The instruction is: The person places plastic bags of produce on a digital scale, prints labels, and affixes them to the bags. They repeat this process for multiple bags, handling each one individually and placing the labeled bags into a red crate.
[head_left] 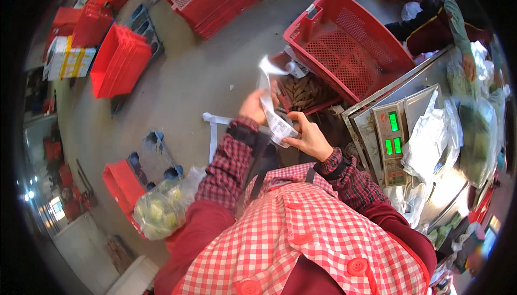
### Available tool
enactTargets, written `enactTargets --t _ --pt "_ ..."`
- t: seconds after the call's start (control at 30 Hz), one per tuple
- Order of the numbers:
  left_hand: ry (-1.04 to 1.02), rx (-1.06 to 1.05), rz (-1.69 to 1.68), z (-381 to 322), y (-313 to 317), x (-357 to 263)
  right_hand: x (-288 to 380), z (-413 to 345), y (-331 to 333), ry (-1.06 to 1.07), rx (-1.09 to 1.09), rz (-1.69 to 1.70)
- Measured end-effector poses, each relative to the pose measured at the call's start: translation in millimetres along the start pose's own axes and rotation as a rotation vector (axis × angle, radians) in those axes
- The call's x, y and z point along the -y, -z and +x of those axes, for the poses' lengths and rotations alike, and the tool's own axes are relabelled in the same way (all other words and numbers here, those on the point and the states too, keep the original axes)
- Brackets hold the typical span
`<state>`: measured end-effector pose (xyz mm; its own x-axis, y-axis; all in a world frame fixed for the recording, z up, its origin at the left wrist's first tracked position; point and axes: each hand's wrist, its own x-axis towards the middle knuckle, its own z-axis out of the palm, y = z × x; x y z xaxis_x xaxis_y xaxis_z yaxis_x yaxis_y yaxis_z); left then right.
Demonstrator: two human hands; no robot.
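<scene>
A long white strip of printed paper labels [278, 128] hangs between my two hands, its upper end curling loosely. My left hand [253, 106] grips the strip partway along, some of its fingers hidden behind the paper. With thumb and index finger, my right hand [310, 135] pinches the lower end near the printed part. Beneath the hands, a red crate holds a heap of brown elongated roots or tubers [305, 93]. To the right, a digital scale [389, 141] with lit green displays stands on a metal table [365, 129], a white plastic bag [426, 145] beside it.
A large red perforated crate [343, 48] leans tilted by the table. Bagged green vegetables [478, 141] lie at far right, where another person's hand [469, 68] rests on a bag. Stacked red crates [218, 4] and bagged pale vegetables [159, 210] stand around the floor [181, 76].
</scene>
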<state>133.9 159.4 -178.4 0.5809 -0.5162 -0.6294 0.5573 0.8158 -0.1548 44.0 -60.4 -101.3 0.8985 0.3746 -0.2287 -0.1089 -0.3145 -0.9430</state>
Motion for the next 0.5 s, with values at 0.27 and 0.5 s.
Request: enactTargets --t 0.27,0.5 --pt "-0.135 0.072 0.246 -22.4 -120.7 -59.1 1.4 -58.0 56.7 0.054 0.588 0.118" --pt "-0.525 -0.377 0.747 -40.7 -162.6 -41.6 29.7 -52.6 89.0 -0.018 0.358 0.403"
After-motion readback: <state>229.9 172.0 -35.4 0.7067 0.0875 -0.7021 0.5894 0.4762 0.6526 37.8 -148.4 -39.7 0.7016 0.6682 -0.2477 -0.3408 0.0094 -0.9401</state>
